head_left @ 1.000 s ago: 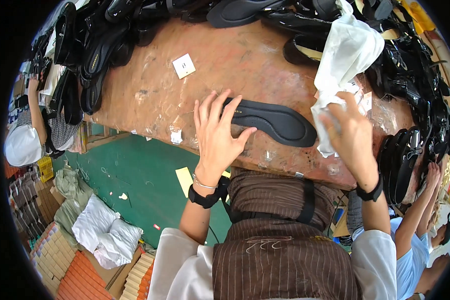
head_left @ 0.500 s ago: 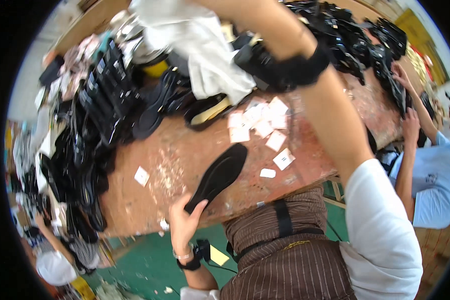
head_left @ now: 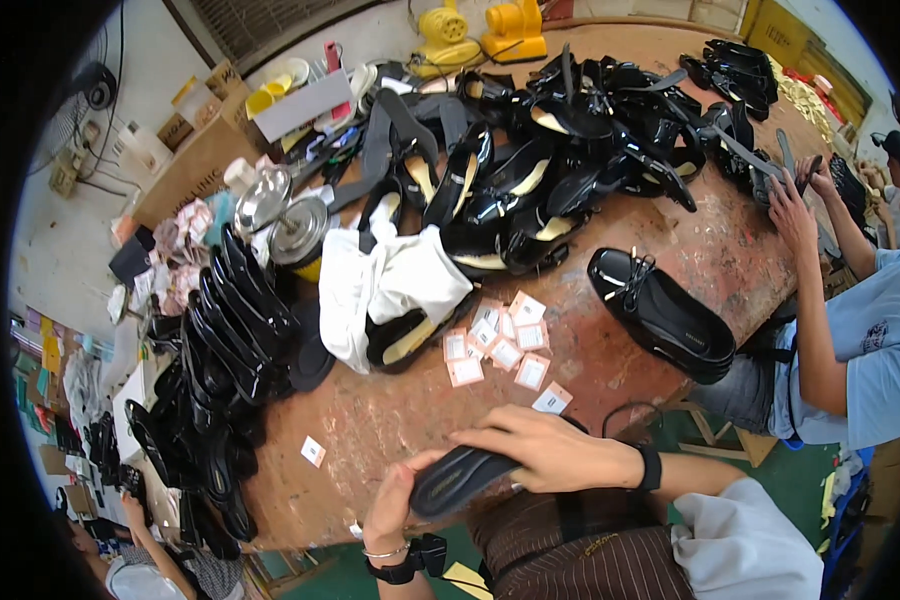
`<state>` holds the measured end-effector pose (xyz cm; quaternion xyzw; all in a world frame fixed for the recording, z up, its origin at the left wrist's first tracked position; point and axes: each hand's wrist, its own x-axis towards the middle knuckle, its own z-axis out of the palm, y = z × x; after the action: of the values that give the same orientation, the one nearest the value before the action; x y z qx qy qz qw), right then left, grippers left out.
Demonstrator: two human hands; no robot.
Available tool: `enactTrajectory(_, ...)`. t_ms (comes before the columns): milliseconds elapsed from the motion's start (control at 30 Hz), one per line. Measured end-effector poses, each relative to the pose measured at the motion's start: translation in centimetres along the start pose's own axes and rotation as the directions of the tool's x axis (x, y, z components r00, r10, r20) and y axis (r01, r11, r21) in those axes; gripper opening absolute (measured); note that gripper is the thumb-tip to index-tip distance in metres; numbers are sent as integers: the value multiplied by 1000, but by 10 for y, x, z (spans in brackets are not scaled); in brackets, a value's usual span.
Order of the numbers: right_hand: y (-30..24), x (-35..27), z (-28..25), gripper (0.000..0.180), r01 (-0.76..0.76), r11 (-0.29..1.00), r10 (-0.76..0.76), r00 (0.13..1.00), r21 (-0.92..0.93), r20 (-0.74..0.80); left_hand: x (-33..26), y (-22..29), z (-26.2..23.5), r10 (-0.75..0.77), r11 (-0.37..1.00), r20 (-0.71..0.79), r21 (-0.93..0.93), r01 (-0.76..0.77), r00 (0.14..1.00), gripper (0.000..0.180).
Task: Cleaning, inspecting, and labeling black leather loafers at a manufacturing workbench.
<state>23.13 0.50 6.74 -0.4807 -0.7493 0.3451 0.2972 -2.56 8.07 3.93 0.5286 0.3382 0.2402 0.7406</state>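
Observation:
Over the table's near edge, my left hand (head_left: pixel 390 505) grips a black insole (head_left: pixel 452 484) at one end, thumb along its side. My right hand (head_left: pixel 560 450) is closed over the other end, its fingers lying across the upper face and covering part of it. Small square paper labels (head_left: pixel 503 352) with pinkish edges lie scattered just beyond. A white cloth (head_left: pixel 395 280) is draped partly over a black shoe (head_left: pixel 410 345) with a pale inside. To the right sits a glossy black shoe (head_left: pixel 665 315) with a bow.
Black shoes (head_left: pixel 530 180) are heaped at the back, with more shoes (head_left: pixel 225 320) lined up at left. A metal pot (head_left: pixel 300 230) and yellow machines (head_left: pixel 515 30) stand farther off. At right, a co-worker in a light blue shirt (head_left: pixel 880 350) handles strips.
My right arm has come back from its far reach, and its hand is now on the insole. The white cloth has settled over the shoe. The insole has turned flatter.

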Motion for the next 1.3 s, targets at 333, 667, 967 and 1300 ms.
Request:
enactTrajectory(333,96,-81,-19,39,-205,463,751,607,862,-259,171,90,81,225,690,116,682,-242,967,19)
enactTrajectory(667,122,-86,-20,31,-291,639,720,551,712,-421,383,70,131,323,-371,329,907,-201,888,31)
enactTrajectory(967,94,-91,-57,49,-111,523,554,798,845,-239,197,192,89,41,994,-184,110,-20,982,27)
enactTrajectory(1300,31,-31,-44,85,-7,824,306,847,567,-434,-3,0,78,-280,907,-505,-417,54,816,73)
